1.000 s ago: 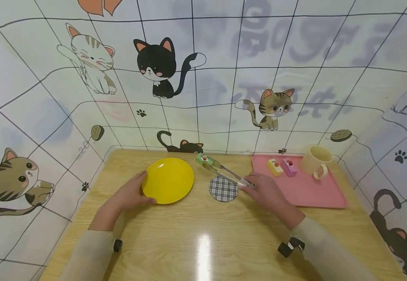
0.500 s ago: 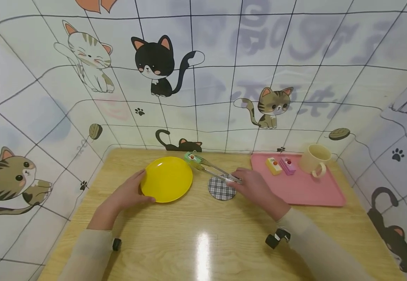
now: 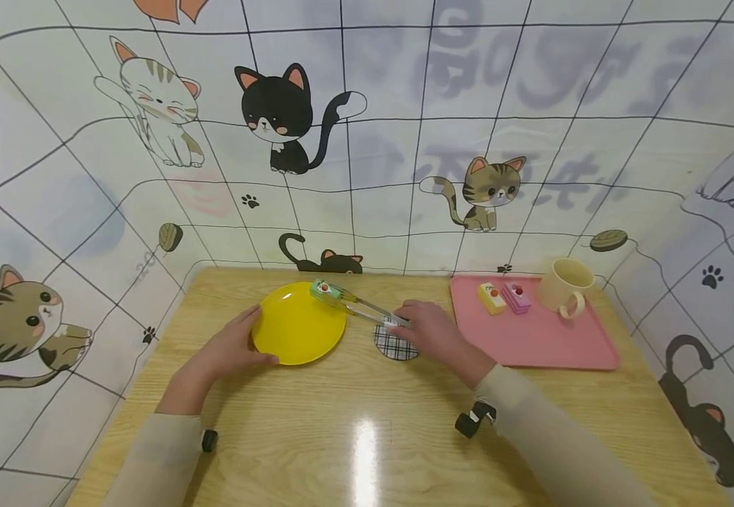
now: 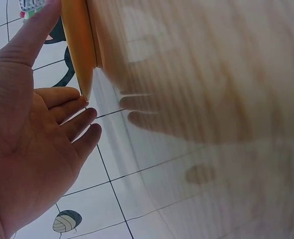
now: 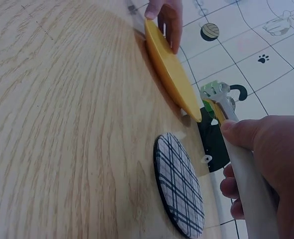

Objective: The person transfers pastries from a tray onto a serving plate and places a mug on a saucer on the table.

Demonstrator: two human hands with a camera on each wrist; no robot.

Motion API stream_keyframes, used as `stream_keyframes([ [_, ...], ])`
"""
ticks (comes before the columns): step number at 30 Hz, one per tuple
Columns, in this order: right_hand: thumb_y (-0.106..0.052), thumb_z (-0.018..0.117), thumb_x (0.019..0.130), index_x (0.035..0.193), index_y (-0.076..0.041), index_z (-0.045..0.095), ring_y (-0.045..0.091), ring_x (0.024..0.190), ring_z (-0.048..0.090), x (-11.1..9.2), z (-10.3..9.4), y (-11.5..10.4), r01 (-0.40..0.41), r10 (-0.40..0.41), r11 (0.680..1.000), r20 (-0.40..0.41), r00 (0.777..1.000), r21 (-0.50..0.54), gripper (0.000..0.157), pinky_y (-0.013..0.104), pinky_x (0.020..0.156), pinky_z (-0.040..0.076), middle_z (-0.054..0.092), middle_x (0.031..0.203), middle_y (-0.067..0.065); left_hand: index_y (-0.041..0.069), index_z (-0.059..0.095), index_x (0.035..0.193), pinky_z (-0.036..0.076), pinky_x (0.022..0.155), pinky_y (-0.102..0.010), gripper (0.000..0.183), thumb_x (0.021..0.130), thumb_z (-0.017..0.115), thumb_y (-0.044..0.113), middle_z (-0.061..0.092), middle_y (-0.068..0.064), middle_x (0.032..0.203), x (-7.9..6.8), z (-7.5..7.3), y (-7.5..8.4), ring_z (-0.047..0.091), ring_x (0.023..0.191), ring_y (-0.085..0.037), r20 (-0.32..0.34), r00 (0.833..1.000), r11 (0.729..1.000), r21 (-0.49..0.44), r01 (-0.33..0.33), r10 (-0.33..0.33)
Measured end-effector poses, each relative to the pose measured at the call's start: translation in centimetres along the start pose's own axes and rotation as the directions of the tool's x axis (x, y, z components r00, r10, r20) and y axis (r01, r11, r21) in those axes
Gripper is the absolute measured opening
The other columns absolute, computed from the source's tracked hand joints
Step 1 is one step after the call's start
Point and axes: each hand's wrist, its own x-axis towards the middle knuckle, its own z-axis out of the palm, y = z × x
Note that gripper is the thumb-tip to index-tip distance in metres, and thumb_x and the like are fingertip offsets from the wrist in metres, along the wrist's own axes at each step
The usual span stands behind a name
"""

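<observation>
In the head view my left hand (image 3: pixel 230 348) holds the left rim of a yellow plate (image 3: pixel 297 331), thumb near the front and fingers farther back. The left wrist view shows those fingers (image 4: pixel 77 124) slightly bent, tips at the rim. My right hand (image 3: pixel 433 334) grips metal tongs (image 3: pixel 367 310) by the handle. Between the tongs' tips is a small green toy cake slice (image 3: pixel 324 289) with a red-and-white top. It is over the plate's far right rim, seemingly raised above it. In the right wrist view the tongs' tip (image 5: pixel 215 90) partly covers the slice.
A round checked coaster (image 3: pixel 395 343) lies beneath the right hand. On the right, a pink tray (image 3: pixel 550 345) bears a yellow cake slice (image 3: pixel 491 298), a pink-purple one (image 3: pixel 516 298) and a cream mug (image 3: pixel 563 285). A cat-printed sheet (image 3: pixel 392 197) rises behind the wooden table (image 3: pixel 290 436).
My right hand has moved left with the tongs, carrying the green cake slice from beyond the plate's right side to over its rim. My left hand has stayed at the plate.
</observation>
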Motion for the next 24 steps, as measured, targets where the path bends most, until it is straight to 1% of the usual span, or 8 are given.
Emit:
stream_keyframes([
  [2,-0.04,0.076,0.106,0.134,-0.005,0.079,0.032,0.117,0.074,0.3,0.2,-0.3,0.0,0.001,1.0,0.024,1.0,-0.023,0.045,0.052,0.101,0.062,0.077,0.127,0.011,-0.005,0.028,0.171,0.024,0.132,-0.067,0.123,0.084,0.097,0.048,0.024,-0.027,0.179,0.0,0.0,0.0,0.027,0.163,-0.051,0.0,1.0,1.0,0.002,0.001,-0.001],
  [6,-0.039,0.078,0.105,0.135,-0.006,0.079,0.028,0.108,0.074,0.8,0.6,-1.0,0.015,-0.014,1.0,0.055,0.998,-0.022,0.044,0.048,0.094,0.063,0.077,0.122,0.009,-0.006,0.027,0.171,0.024,0.132,-0.067,0.124,0.085,0.097,0.048,0.023,-0.027,0.179,-0.2,-0.1,0.0,0.026,0.163,-0.052,-0.001,1.0,1.0,0.003,0.012,-0.012],
  [9,-0.038,0.079,0.105,0.131,-0.007,0.081,0.025,0.1,0.073,1.2,0.9,-1.3,0.039,-0.037,0.999,0.045,0.998,-0.025,0.041,0.046,0.088,0.064,0.077,0.115,0.007,-0.006,0.028,0.171,0.024,0.132,-0.067,0.124,0.084,0.097,0.048,0.023,-0.027,0.179,-0.2,-0.2,0.2,0.026,0.163,-0.052,0.0,1.0,1.0,-0.003,0.014,-0.014],
  [14,-0.036,0.079,0.105,0.125,-0.007,0.082,0.022,0.094,0.071,1.8,1.2,-1.4,0.078,-0.077,0.996,0.026,0.997,-0.039,0.035,0.043,0.085,0.063,0.076,0.109,0.004,-0.005,0.028,0.171,0.024,0.132,-0.067,0.123,0.085,0.097,0.048,0.023,-0.027,0.18,-0.2,-0.1,0.2,0.026,0.163,-0.052,-0.001,1.0,1.0,-0.006,0.009,-0.009],
  [16,-0.035,0.079,0.105,0.122,-0.007,0.083,0.02,0.089,0.068,2.0,1.2,-1.5,0.084,-0.083,0.996,0.026,0.996,-0.031,0.033,0.041,0.081,0.061,0.075,0.105,0.003,-0.005,0.028,0.171,0.024,0.132,-0.067,0.123,0.085,0.097,0.048,0.023,-0.027,0.18,-0.1,-0.1,0.2,0.026,0.163,-0.051,-0.002,1.0,1.0,-0.003,0.01,-0.01],
  [19,-0.034,0.079,0.105,0.12,-0.008,0.083,0.019,0.084,0.064,2.3,1.2,-1.7,0.071,-0.071,0.997,0.039,0.997,-0.019,0.03,0.04,0.077,0.058,0.073,0.101,0.001,-0.006,0.028,0.171,0.024,0.132,-0.067,0.123,0.085,0.097,0.048,0.023,-0.027,0.18,-0.1,-0.1,0.2,0.026,0.163,-0.052,0.0,1.0,1.0,0.001,0.011,-0.011],
  [22,-0.033,0.079,0.105,0.123,-0.007,0.082,0.021,0.089,0.067,2.6,1.2,-1.9,0.05,-0.049,0.999,0.057,0.997,-0.016,0.032,0.042,0.081,0.061,0.075,0.105,0.003,-0.006,0.028,0.171,0.024,0.132,-0.067,0.123,0.085,0.097,0.048,0.023,-0.027,0.18,0.0,0.0,0.3,0.026,0.163,-0.052,0.005,1.0,1.0,-0.001,0.012,-0.012],
  [24,-0.033,0.079,0.105,0.127,-0.005,0.081,0.025,0.097,0.071,2.7,1.2,-2.1,0.038,-0.037,0.999,0.067,0.997,-0.02,0.036,0.045,0.089,0.063,0.077,0.113,0.007,-0.006,0.028,0.171,0.024,0.132,-0.067,0.123,0.085,0.097,0.047,0.023,-0.027,0.18,0.0,0.0,0.3,0.026,0.163,-0.052,0.005,1.0,1.0,-0.005,0.012,-0.012],
])
